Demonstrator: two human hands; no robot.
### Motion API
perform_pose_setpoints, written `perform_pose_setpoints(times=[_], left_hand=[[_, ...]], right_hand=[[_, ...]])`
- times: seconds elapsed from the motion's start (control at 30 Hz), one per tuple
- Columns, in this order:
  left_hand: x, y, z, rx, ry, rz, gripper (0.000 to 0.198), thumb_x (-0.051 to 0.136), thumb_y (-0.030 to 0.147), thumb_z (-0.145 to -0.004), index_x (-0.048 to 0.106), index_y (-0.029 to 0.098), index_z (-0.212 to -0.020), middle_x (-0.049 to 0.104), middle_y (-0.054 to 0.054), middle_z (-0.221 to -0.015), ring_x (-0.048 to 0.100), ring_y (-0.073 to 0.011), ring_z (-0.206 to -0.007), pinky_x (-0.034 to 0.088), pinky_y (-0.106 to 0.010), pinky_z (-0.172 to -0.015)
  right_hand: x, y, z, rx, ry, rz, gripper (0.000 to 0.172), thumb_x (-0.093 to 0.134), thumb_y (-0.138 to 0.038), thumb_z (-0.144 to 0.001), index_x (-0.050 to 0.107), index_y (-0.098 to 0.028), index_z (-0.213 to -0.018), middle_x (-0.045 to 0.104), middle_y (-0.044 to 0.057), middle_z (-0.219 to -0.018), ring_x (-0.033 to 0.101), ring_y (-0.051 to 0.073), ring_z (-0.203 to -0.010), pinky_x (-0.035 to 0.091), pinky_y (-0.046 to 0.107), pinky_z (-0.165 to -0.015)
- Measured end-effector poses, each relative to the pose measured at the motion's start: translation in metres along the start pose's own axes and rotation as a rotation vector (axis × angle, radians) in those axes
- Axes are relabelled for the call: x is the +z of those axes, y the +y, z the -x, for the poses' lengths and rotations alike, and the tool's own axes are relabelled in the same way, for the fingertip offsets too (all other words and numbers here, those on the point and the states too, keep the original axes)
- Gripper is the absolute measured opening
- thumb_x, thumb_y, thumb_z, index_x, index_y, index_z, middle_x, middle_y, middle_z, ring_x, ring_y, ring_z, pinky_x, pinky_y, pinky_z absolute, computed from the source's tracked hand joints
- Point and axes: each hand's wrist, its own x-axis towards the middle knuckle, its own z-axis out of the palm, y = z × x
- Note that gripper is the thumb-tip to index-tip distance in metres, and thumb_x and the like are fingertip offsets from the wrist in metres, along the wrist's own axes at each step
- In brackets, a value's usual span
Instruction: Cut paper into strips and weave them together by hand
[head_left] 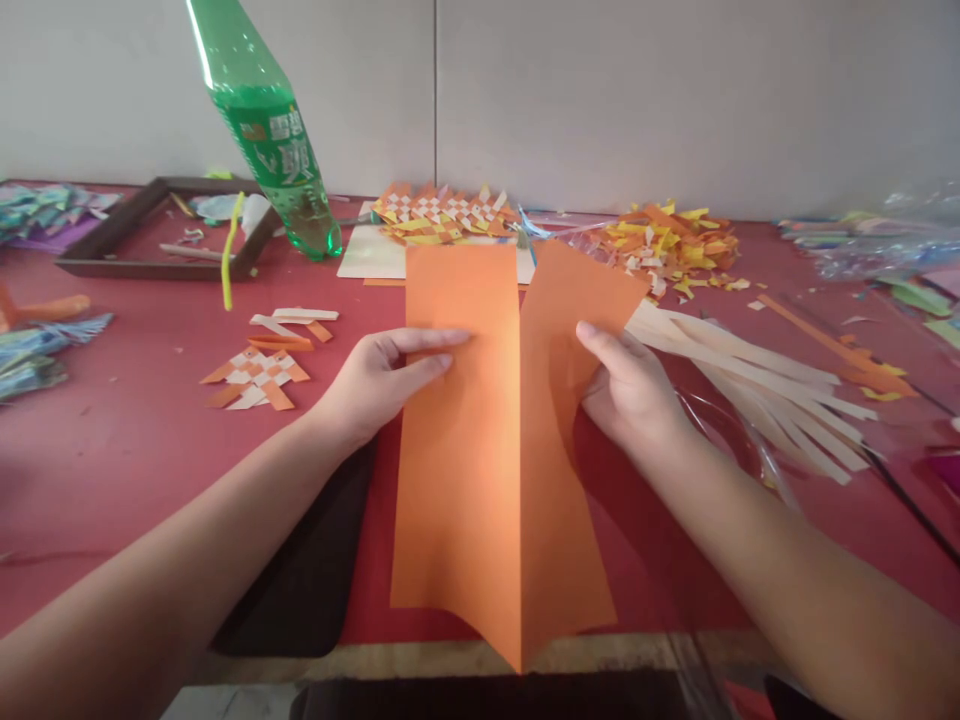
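A sheet of orange paper (pixel 461 440) with a lengthwise crease stands partly folded open before me, its lower point hanging past the table's front edge. My left hand (pixel 375 385) is at its left half, with thumb and index finger on the front; the other fingers are hidden. My right hand (pixel 626 385) pinches the right edge, thumb in front and fingers behind. Pale paper strips (pixel 765 375) lie fanned out beside my right hand. Left of my left hand rests a small woven orange-and-white paper piece (pixel 259 378).
A green soda bottle (pixel 274 150) stands at the back left by a dark wooden frame (pixel 150 268). Farther back are woven orange pieces (pixel 442 210) and a heap of orange and yellow scraps (pixel 667 240). A black flat object (pixel 315 560) lies under my left forearm.
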Motion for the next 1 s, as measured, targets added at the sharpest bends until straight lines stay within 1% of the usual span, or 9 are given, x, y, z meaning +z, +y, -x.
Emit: perform_pose_setpoints(times=[0.1, 0.2, 0.27, 0.37, 0.53, 0.77, 1.0], left_hand=[[-0.0014, -0.0032, -0.0025, -0.019, 0.08, 0.062, 0.02, 0.075, 0.028, -0.078, 0.078, 0.025, -0.098, 0.074, -0.003, -0.115, 0.063, -0.0234, -0.117, 0.045, -0.035, -0.106], [-0.001, -0.0051, -0.0035, 0.006, 0.127, 0.09, 0.019, 0.078, 0.03, -0.075, 0.079, 0.024, -0.094, 0.076, -0.003, -0.11, 0.064, -0.0229, -0.115, 0.046, -0.034, -0.106], [-0.0003, -0.0052, -0.0034, 0.02, 0.136, 0.092, 0.021, 0.079, 0.03, -0.074, 0.079, 0.024, -0.093, 0.076, -0.003, -0.111, 0.064, -0.0227, -0.115, 0.045, -0.034, -0.106], [-0.0001, -0.0041, -0.0026, 0.003, 0.154, 0.088, 0.023, 0.08, 0.032, -0.073, 0.078, 0.023, -0.094, 0.075, -0.004, -0.112, 0.064, -0.0237, -0.116, 0.045, -0.035, -0.107], [-0.0004, -0.0021, -0.002, -0.049, 0.164, 0.069, 0.025, 0.081, 0.034, -0.071, 0.079, 0.023, -0.094, 0.075, -0.003, -0.111, 0.064, -0.024, -0.114, 0.048, -0.033, -0.101], [0.0005, -0.0037, -0.0036, -0.049, 0.194, 0.05, 0.028, 0.082, 0.035, -0.069, 0.079, 0.021, -0.093, 0.076, -0.005, -0.108, 0.065, -0.0248, -0.112, 0.049, -0.034, -0.1], [0.0008, -0.0032, -0.0032, -0.048, 0.202, 0.054, 0.024, 0.082, 0.032, -0.07, 0.079, 0.023, -0.092, 0.076, -0.003, -0.108, 0.066, -0.0224, -0.11, 0.05, -0.031, -0.098]], right_hand=[[-0.0004, -0.0007, 0.0016, -0.016, -0.07, 0.003, 0.02, 0.077, -0.033, -0.075, 0.072, -0.031, -0.095, 0.069, -0.001, -0.123, 0.061, 0.028, -0.119, 0.049, 0.047, -0.104], [-0.0018, 0.0018, 0.002, -0.014, -0.075, 0.099, 0.021, 0.08, -0.037, -0.072, 0.074, -0.031, -0.091, 0.073, 0.0, -0.115, 0.065, 0.03, -0.114, 0.052, 0.048, -0.1], [-0.0031, 0.0043, 0.002, -0.01, -0.047, 0.142, 0.02, 0.081, -0.037, -0.072, 0.075, -0.032, -0.089, 0.075, -0.001, -0.11, 0.067, 0.03, -0.111, 0.053, 0.048, -0.099], [-0.0041, 0.0067, 0.002, -0.034, -0.02, 0.126, 0.018, 0.081, -0.033, -0.072, 0.075, -0.032, -0.089, 0.075, -0.003, -0.109, 0.066, 0.028, -0.113, 0.051, 0.047, -0.102], [-0.0023, 0.0045, 0.0022, -0.009, -0.026, 0.069, 0.016, 0.081, -0.029, -0.072, 0.076, -0.03, -0.087, 0.075, -0.002, -0.109, 0.066, 0.028, -0.112, 0.052, 0.045, -0.102], [-0.0022, 0.0031, 0.0018, -0.002, -0.039, 0.056, 0.016, 0.079, -0.028, -0.075, 0.076, -0.032, -0.09, 0.074, -0.003, -0.111, 0.066, 0.027, -0.113, 0.052, 0.044, -0.102], [-0.0014, 0.0033, 0.0024, 0.003, -0.028, 0.067, 0.016, 0.078, -0.028, -0.075, 0.076, -0.031, -0.091, 0.075, -0.002, -0.11, 0.066, 0.027, -0.113, 0.051, 0.045, -0.102]])
